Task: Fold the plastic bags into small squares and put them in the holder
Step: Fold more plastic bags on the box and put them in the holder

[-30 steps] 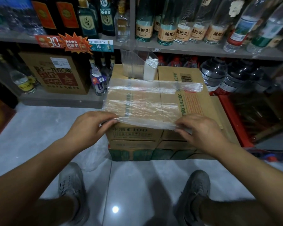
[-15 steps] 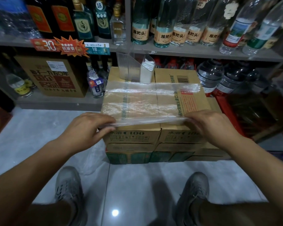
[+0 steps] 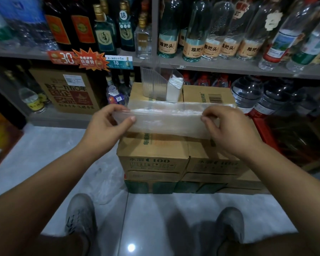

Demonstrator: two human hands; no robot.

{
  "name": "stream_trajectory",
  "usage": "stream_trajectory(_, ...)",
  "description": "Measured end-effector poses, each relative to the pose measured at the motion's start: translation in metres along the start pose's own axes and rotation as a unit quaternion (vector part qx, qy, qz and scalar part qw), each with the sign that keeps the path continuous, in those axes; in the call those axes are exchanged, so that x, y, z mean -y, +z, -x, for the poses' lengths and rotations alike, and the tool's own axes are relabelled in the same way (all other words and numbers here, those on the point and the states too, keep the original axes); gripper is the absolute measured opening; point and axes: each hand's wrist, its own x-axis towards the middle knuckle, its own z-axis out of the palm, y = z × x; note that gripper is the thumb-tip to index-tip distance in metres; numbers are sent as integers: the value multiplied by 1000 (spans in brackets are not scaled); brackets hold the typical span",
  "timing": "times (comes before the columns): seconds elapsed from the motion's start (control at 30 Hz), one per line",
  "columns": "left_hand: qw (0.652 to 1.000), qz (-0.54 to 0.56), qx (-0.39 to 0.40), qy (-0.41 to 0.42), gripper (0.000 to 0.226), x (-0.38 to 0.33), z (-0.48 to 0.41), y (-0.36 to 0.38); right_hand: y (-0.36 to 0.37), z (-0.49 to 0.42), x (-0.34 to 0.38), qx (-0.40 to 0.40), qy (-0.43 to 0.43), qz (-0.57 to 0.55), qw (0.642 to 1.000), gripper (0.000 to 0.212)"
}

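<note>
A clear plastic bag (image 3: pixel 168 122) lies across the top of the stacked cardboard boxes (image 3: pixel 155 150), its near half lifted and folded toward the far edge. My left hand (image 3: pixel 107 126) pinches the bag's left end between thumb and fingers. My right hand (image 3: pixel 227 130) pinches its right end. Behind the bag, on the far part of the box top, stands a clear plastic holder (image 3: pixel 155 84) with white folded bags (image 3: pixel 174 87) in its right side.
Shelves with many glass bottles (image 3: pixel 192 34) run behind the boxes. A brown carton (image 3: pixel 67 89) stands on the lower shelf at left, large water jugs (image 3: pixel 248 91) at right. Another loose bag (image 3: pixel 107 183) lies on the floor beside the boxes, above my shoes (image 3: pixel 79 215).
Both hands have lifted the bag's near edge from the front of the box top and carried it away from me, over the rest of the bag.
</note>
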Motion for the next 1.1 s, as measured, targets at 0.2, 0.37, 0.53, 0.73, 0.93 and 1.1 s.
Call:
stream_trajectory(0.2,996,29,-1,-79,30,6,-36,6,23,-74,-20,34,91,-44,994,14)
stream_trajectory(0.37,993,-12,30,-111,45,15,-55,13,52,-111,-46,97,153,-63,981,12)
stream_trajectory(0.53,987,-59,29,-146,43,28,-65,14,74,-114,-63,154,137,2,979,17)
stream_trajectory(0.73,983,-40,17,-180,50,27,-59,17,78,-107,-68,157,90,-10,983,9)
stream_trajectory(0.93,981,-15,1,-192,36,32,-49,18,79,-97,-70,155,116,-91,977,18)
stream_trajectory(1.1,980,-24,-65,-188,29,33,-45,18,78,-94,-77,169,121,-100,973,5)
